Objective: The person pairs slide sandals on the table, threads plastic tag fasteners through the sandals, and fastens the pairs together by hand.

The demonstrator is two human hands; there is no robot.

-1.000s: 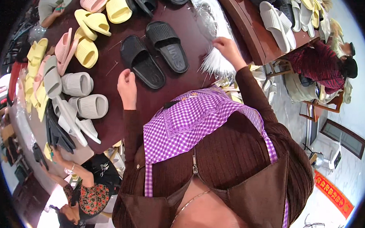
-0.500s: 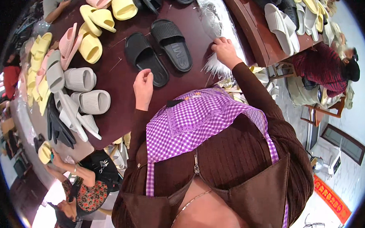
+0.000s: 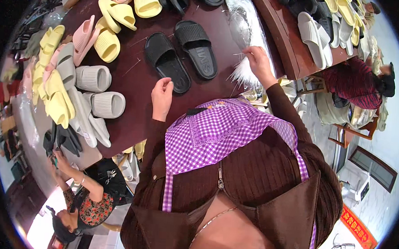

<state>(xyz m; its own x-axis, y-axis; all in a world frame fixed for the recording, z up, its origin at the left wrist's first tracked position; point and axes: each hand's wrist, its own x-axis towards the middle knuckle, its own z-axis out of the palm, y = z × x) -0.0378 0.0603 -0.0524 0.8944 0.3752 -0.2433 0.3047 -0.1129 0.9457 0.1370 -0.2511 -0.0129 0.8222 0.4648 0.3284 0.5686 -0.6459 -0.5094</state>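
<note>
Two black slide slippers lie side by side on the dark red table (image 3: 127, 88), toes away from me: a left one (image 3: 169, 63) and a right one (image 3: 198, 51). My left hand (image 3: 162, 98) is just beside the heel of the left slipper, thumb and fingers pressed together. Whether it holds anything I cannot make out. My right hand (image 3: 260, 65) is pinched above a bundle of thin white strands (image 3: 246, 73), partly wrapped in clear plastic. Fine loose strands show near its fingertips, but what is in the pinch is too small to tell.
Yellow slippers (image 3: 107, 45), pink slippers (image 3: 84, 41) and grey slippers (image 3: 93, 78) crowd the left side. A second table (image 3: 285, 39) at right bears white slippers (image 3: 314, 38). A co-worker (image 3: 93, 204) at lower left reaches to dark slippers (image 3: 67, 139); another person (image 3: 355, 82) sits at right.
My right hand has lifted slightly off the white strands. My left hand stays by the slipper. The co-worker at lower left has let go of a yellow slipper and now handles dark ones.
</note>
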